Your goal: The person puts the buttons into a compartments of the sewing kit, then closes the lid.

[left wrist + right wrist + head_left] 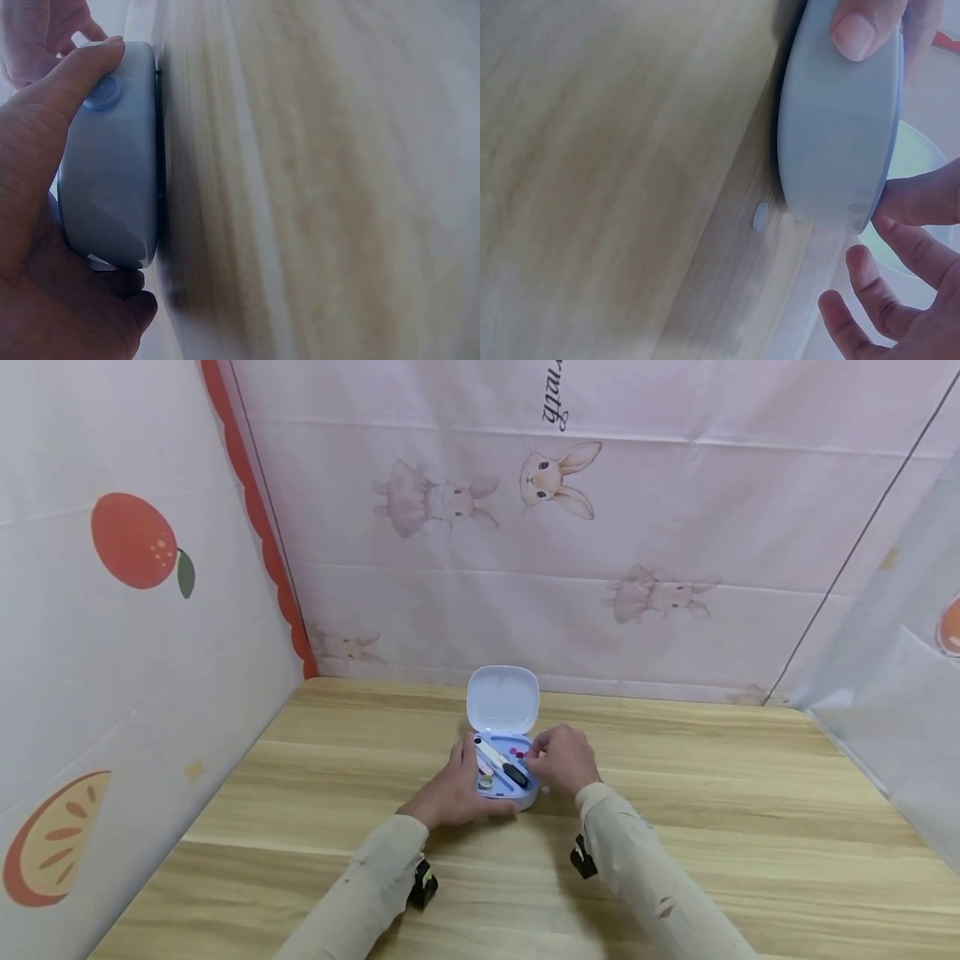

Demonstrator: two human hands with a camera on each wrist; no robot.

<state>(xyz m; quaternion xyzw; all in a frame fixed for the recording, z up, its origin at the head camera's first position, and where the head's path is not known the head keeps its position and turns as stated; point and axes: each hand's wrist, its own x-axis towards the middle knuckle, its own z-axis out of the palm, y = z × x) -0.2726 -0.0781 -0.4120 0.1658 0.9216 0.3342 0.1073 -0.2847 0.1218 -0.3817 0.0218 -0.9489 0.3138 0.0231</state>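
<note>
A small sewing kit box (501, 797) stands on the table with its white lid (502, 700) raised. My left hand (456, 787) grips it, the thumb along the front by a round blue catch (103, 93) and the fingers round the left side. In its blue tray lie a white tool with a black end (514, 774), a metal ring-like piece (486, 782) and several red and pink buttons (518, 753). My right hand (564, 760) is at the tray's right edge, thumb and index tips together by the buttons; I cannot tell whether they pinch one.
A small white disc, like a button, (760, 217) lies on the wooden table (720, 810) just right of the box. Behind the table hangs a pink printed cloth (480, 610), and a white cloth with fruit prints (150, 693) hangs at the left.
</note>
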